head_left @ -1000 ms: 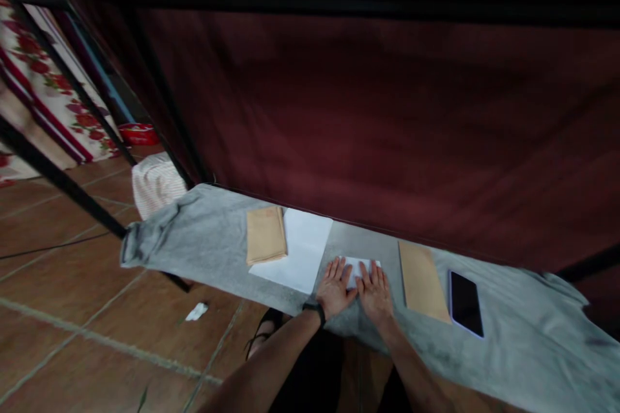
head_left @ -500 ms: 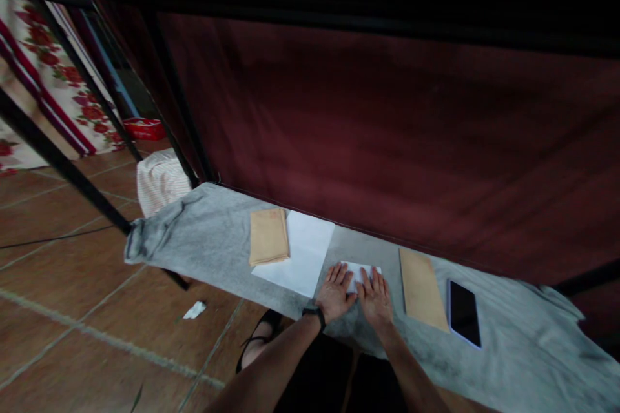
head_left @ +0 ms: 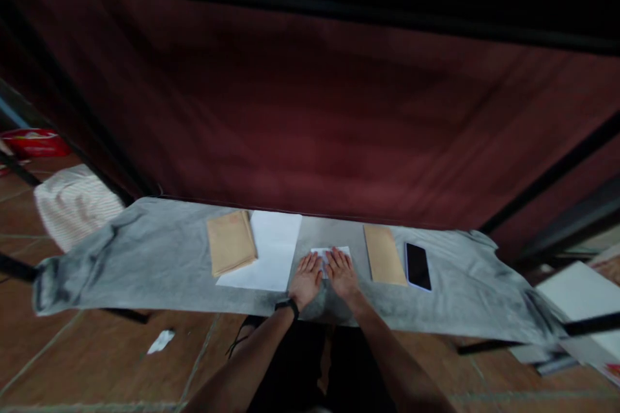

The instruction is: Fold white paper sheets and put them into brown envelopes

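A: Starting with the nearest, what are the hands doing?

B: The left hand (head_left: 305, 282) and the right hand (head_left: 343, 276) lie side by side, palms down, on the small white paper (head_left: 323, 269). Their fingers (head_left: 338, 259) are straight and a little spread. They rest on it from above; I see nothing gripped between them.

A: And where is this paper exactly?

B: Near the middle of the cloth-covered worktop (head_left: 159, 258). It seems folded, but the hands hide much of it.

A: How would it handle, in your opinion?

B: Very light, I think, and rather stiff at the folds, but easy to crease or tear. It may slide on the cloth. I would take it by a far corner, with a soft pinch.

A: What is around it?

B: To the left, a white sheet (head_left: 277, 248) with a brown paper stack (head_left: 231, 245) over its edge. To the right, a flat brown paper (head_left: 384, 255), and just beside that, a phone (head_left: 418, 266). Behind everything hangs a dark red curtain (head_left: 310, 129).
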The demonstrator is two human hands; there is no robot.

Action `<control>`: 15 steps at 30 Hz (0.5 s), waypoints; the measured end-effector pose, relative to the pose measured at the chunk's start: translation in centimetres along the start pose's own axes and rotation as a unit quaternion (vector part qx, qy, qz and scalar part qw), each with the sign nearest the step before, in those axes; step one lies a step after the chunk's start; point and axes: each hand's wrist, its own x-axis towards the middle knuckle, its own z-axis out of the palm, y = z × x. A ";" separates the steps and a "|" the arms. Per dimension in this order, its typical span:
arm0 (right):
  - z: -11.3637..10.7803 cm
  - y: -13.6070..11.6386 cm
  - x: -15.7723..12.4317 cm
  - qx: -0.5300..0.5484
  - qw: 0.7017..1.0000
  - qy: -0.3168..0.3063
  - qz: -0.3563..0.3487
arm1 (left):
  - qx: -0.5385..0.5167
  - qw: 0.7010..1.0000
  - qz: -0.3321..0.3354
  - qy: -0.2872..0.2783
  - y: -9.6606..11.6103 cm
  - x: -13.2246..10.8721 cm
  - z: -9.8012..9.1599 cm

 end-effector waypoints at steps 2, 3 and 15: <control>0.0 -0.3 0.2 0.009 1.000 -0.015 0.025 | 0.010 1.000 0.002 0.003 -0.2 0.2 0.4; 0.2 -0.5 0.3 0.009 0.999 -0.017 0.041 | 0.014 1.000 0.003 0.004 -0.4 0.2 0.6; 1.2 -0.7 0.1 -0.022 0.995 0.032 0.087 | 0.036 0.995 -0.050 0.073 -0.9 -2.2 -1.3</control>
